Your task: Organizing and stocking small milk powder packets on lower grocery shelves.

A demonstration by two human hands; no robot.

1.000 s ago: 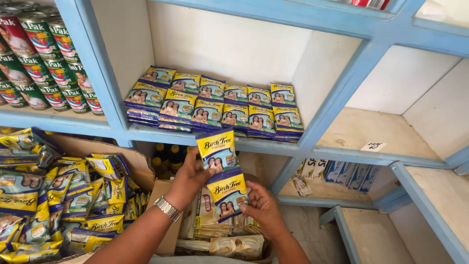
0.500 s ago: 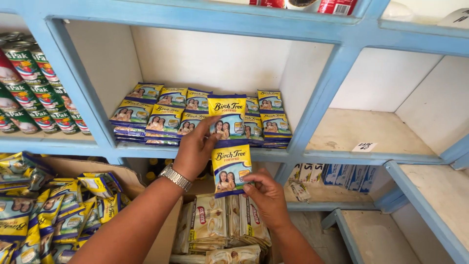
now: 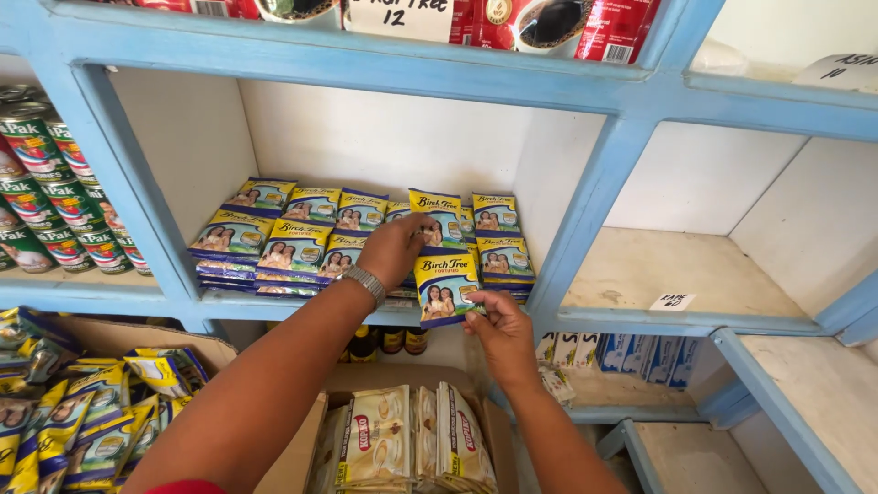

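At shelf front, middle compartment: yellow-and-blue sachet strip (image 3: 445, 285) hanging over the shelf edge (image 3: 274, 306), lower sachet pinched in right hand (image 3: 500, 331) fingers, upper sachet (image 3: 439, 212) clamped under left hand (image 3: 395, 247) fingers. Behind and beside: stacked matching sachets (image 3: 274, 240) on blue shelf. Below: open carton (image 3: 407, 380) of cream packets (image 3: 375, 439); cans (image 3: 55, 197) far left.

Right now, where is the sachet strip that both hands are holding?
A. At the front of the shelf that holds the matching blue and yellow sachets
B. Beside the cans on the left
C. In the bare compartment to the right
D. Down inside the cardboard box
A: the left hand and right hand hold the sachet strip at the front edge of the blue shelf, over the stacked sachets.
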